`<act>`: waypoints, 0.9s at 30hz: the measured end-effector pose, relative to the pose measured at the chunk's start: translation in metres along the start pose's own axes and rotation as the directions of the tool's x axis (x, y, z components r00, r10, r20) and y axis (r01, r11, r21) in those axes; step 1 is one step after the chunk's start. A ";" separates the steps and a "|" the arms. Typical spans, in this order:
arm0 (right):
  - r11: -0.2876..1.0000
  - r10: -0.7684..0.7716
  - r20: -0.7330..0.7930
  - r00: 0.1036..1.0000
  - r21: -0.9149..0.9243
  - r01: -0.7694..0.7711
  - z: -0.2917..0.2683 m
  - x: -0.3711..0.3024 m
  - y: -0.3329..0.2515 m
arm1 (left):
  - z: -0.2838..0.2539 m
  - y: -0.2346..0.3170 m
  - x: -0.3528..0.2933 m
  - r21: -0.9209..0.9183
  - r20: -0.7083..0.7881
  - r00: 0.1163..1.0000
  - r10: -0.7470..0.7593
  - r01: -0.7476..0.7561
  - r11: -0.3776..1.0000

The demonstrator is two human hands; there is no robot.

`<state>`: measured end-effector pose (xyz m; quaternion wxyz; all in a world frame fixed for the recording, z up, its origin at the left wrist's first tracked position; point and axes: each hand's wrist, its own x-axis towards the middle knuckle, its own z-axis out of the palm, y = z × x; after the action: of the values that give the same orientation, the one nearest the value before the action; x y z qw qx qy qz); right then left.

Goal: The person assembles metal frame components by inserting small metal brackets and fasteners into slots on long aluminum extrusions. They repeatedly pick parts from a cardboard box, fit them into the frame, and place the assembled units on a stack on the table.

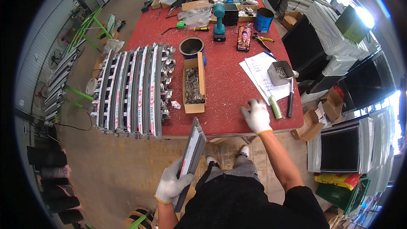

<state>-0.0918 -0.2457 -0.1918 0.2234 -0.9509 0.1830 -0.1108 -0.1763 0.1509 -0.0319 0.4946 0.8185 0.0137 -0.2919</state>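
My left hand (173, 183), in a white knitted glove, is wrapped round a grey metal profile bar (193, 150) with a white printed film strip. The bar slants upward in front of the table edge. Over the right front of the red table (224, 87), my gloved right hand (257, 118) has bent fingers spread apart, with nothing visible in them. Left of it stands an open cardboard box (195, 108) full of small metal pieces (193, 87). Similar profile bars (132, 91) lie side by side on the table's left, metal fittings sticking out between them.
Near my right hand are a green-and-white tube (275, 108), a black-handled tool (290, 101), papers (254, 74) and a tin of small fasteners (280, 73). Farther back are a phone (243, 39), pliers (265, 39), a teal cordless drill (219, 21) and blue cans (263, 20).
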 end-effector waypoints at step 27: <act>0.988 -0.089 0.205 0.975 0.143 0.060 0.044 0.067 -0.105 | -0.010 0.002 0.004 -0.416 -0.403 0.901 -0.159 -0.026 0.909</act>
<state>0.0132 -0.1677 -0.1729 0.3014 -0.9461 0.1144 -0.0298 -0.1680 0.1568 -0.0288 0.6301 0.7386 0.2117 -0.1127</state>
